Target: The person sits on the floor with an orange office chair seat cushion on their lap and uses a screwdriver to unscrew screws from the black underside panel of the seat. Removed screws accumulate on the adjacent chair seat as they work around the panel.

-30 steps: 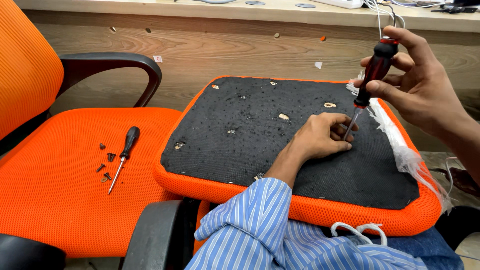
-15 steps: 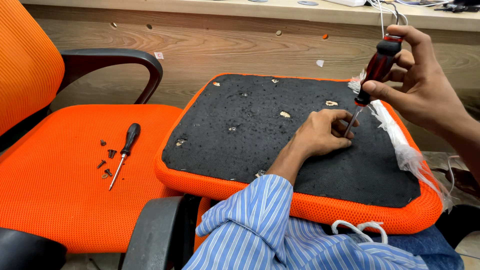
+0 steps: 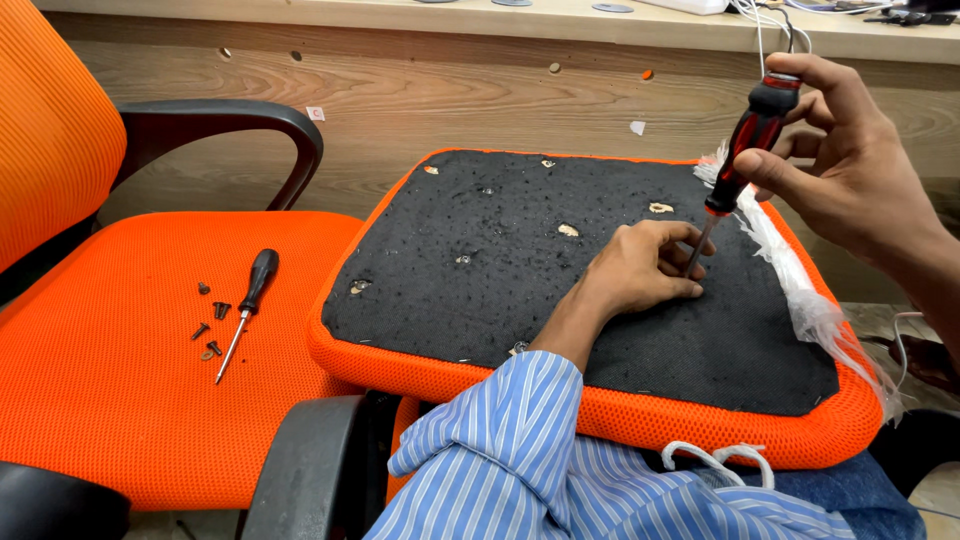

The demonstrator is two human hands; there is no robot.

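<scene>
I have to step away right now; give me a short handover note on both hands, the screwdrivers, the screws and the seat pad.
Right hand: grips the red-and-black-handled screwdriver upright, tip down on the pad.
Left hand: rests on the black fabric underside of the orange seat cushion, fingers steadying the tip.
On the orange mesh chair seat to the left: a black-handled screwdriver beside several small dark loose screws.
Done: several screws lie loose; several holes in the underside look empty.
Left: the fastening under the tip is hidden by the fingers.
</scene>
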